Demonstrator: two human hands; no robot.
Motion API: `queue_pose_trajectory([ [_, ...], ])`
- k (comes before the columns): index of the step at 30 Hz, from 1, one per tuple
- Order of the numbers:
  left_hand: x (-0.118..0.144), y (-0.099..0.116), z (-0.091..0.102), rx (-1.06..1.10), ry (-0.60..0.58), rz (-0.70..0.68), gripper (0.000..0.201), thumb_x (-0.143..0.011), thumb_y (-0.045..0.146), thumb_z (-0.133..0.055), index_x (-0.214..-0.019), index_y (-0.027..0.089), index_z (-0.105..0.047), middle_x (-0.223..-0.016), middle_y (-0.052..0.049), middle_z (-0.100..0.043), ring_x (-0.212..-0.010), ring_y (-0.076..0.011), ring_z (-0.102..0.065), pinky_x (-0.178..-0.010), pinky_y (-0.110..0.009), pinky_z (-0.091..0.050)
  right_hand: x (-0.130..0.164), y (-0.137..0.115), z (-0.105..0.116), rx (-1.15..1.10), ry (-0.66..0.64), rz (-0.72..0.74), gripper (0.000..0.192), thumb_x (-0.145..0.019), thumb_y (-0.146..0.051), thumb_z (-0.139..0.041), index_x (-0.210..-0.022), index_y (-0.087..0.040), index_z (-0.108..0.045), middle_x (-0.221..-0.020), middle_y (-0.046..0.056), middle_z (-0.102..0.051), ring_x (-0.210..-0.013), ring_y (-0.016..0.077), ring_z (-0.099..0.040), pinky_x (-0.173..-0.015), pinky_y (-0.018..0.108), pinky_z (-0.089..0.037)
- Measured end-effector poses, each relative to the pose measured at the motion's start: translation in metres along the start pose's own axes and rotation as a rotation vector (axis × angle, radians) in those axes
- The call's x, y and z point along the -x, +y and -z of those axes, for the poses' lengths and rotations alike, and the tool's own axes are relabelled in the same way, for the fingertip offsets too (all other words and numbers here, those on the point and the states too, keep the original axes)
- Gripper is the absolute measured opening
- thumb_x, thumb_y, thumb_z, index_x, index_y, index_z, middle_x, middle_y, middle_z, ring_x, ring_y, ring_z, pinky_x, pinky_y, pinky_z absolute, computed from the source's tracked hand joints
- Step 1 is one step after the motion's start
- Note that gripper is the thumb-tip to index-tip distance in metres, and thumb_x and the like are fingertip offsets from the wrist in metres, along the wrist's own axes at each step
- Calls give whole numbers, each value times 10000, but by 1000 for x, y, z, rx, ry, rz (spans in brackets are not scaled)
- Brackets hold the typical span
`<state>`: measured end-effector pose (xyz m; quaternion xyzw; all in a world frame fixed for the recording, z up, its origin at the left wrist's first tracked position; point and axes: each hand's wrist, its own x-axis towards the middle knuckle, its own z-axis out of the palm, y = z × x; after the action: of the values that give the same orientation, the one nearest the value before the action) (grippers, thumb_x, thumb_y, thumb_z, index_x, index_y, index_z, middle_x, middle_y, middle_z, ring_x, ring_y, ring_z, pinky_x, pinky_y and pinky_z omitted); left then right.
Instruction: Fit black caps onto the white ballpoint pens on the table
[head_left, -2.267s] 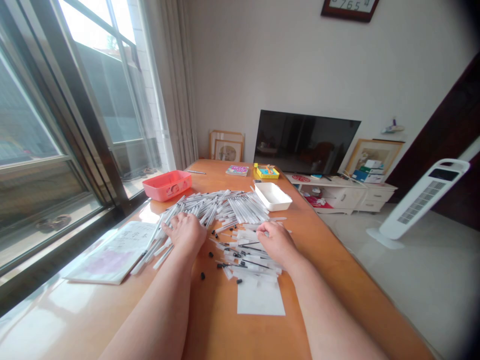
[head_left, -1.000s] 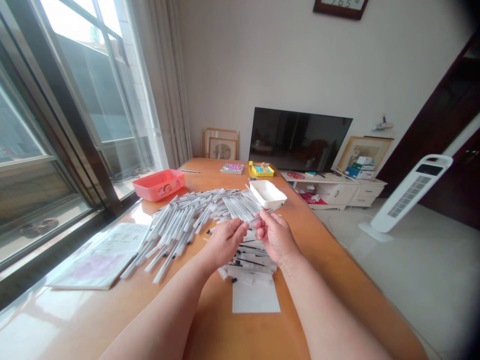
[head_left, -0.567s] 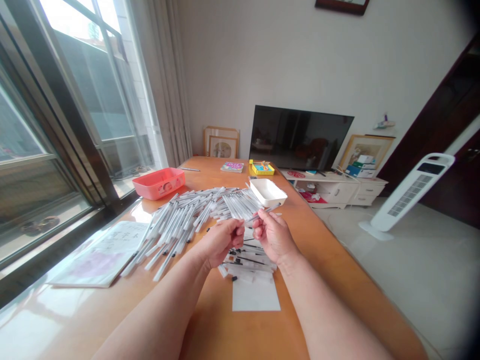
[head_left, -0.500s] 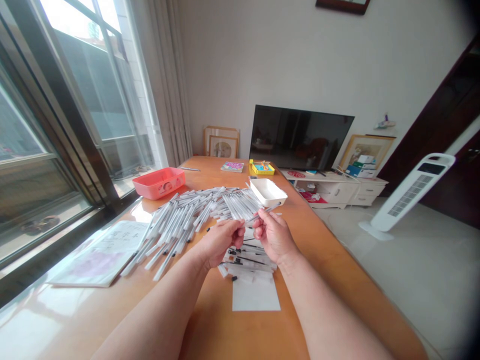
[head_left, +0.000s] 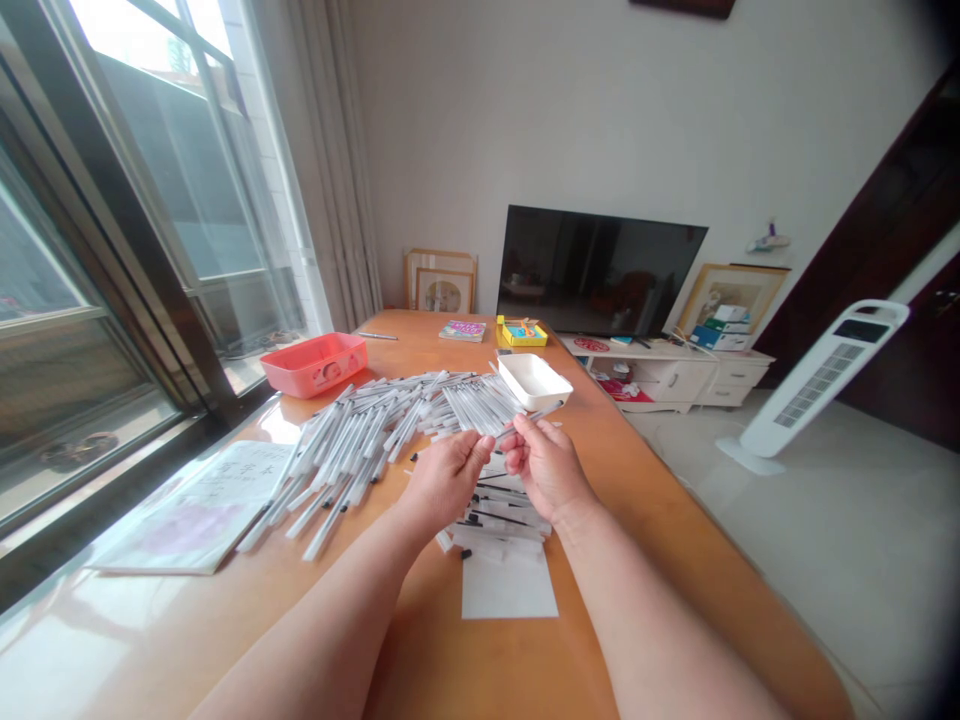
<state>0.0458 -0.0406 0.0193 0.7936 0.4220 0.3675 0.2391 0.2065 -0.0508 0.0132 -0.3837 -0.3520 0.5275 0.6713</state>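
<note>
Both hands, left point(head_left: 444, 478) and right point(head_left: 546, 470), pinch one pen point(head_left: 527, 417) just before the white tray point(head_left: 534, 381); no print on it is legible.

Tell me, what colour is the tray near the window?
The tray is pink-red, seen clearly in the head view.

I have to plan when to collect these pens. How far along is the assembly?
Done: a large fan of pens lies toward the window. In hand: the left hand and right hand hold one pen between them. Left: loose barrels and refills under the hands.
</note>
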Motion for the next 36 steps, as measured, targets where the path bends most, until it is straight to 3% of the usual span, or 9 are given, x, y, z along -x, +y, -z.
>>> queue_pose_trajectory([
  [8, -2, 4, -2, 516, -140, 313, 530, -952, 606, -429, -629, 199, -533, -494, 15, -486, -514, -135, -422, -561, -277, -334, -2, 3, 2, 37, -22, 24, 344, -800, -485, -774, -800, -173, -629, -638, 17, -668, -459, 105, -524, -441, 245, -419],
  [13, -2, 4, -1, 924, -213, 477, 427, -927, 522, -510, -643, 209, -448, -508, 59, -336, -462, -95, -284, -504, -257, -265, -1, 3, 0, 10, -51, 13, 326, -802, -462, -779, -803, -169, -636, -648, 20, -671, -463, 103, -526, -443, 240, -420],
  [16, -3, 6, 2, 1036, -290, 529, 413, -932, 494, -486, -638, 221, -391, -512, 75, -265, -452, -91, -230, -508, -259, -286, 0, 2, -1, -30, -67, -3, 308, -806, -440, -776, -805, -164, -639, -644, 19, -670, -463, 96, -520, -447, 231, -410],
  [19, -2, 7, 1, 875, -248, 476, 446, -945, 532, -460, -636, 212, -431, -521, 52, -343, -469, -100, -299, -521, -264, -300, -1, 2, 0, -8, -50, 12, 317, -809, -449, -775, -805, -161, -642, -631, 15, -663, -455, 91, -512, -444, 227, -403],
  [23, 0, 2, -4, 412, -97, 275, 496, -959, 611, -420, -723, 196, -551, -667, -20, -575, -630, -155, -508, -606, -279, -370, -6, 3, 4, 19, 5, 34, 347, -786, -470, -797, -823, -160, -648, -630, 11, -660, -458, 92, -524, -445, 224, -417],
  [28, 1, -3, -4, -54, 37, 38, 406, -961, 561, -465, -752, 220, -540, -729, -6, -591, -701, -172, -523, -653, -282, -351, -7, 5, 5, 25, 12, 7, 362, -777, -479, -799, -831, -152, -652, -632, 14, -658, -451, 91, -522, -433, 222, -417],
  [31, 1, -4, 0, -49, 0, 34, 450, -989, 550, -398, -727, 223, -563, -679, -7, -600, -664, -174, -541, -650, -285, -358, -8, 2, 6, 24, 2, 7, 335, -785, -456, -787, -827, -151, -656, -630, 21, -659, -455, 96, -525, -432, 225, -415],
  [36, -5, -18, 11, 211, 6, 226, 573, -978, 600, -347, -626, 208, -571, -550, -7, -578, -553, -168, -541, -609, -287, -399, -17, -4, 19, 1, 99, 60, 275, -781, -418, -759, -811, -168, -648, -622, 9, -645, -460, 95, -502, -430, 222, -395],
])
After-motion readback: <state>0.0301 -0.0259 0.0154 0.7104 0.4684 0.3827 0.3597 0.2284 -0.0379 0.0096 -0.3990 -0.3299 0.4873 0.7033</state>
